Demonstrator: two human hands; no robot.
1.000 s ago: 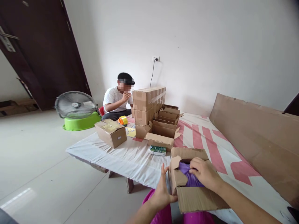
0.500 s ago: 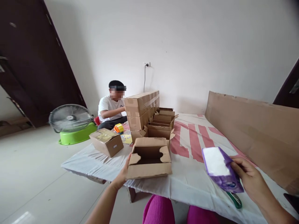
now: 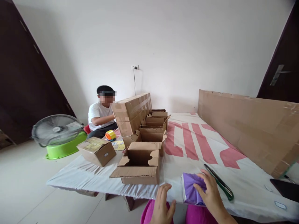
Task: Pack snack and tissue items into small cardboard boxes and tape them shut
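Note:
Near the table's front edge, my right hand [image 3: 210,189] has its thumb and fingers bent onto a purple-wrapped tissue pack [image 3: 190,188], gripping it at the right. A purple face of the pack is turned up. My left hand [image 3: 162,203] is off to the pack's left, holding nothing, its curved fingers apart. Just beyond that hand stands an open cardboard box [image 3: 140,179], flaps spread, its inside dark. A green-handled utility knife [image 3: 220,183] lies to the right of my right hand.
Open boxes [image 3: 153,135] run back beside stacked taped boxes [image 3: 121,113]. A closed box [image 3: 97,151] and tape roll [image 3: 110,135] are left. A person [image 3: 101,113] sits behind. A fan [image 3: 57,129] stands left; a cardboard sheet [image 3: 243,124] stands right; a dark flat object [image 3: 286,188] lies right.
My left hand has let go of the open box and come right. The tissue pack has moved left and down with my right hand and turned, hiding its white face; the knife is now uncovered.

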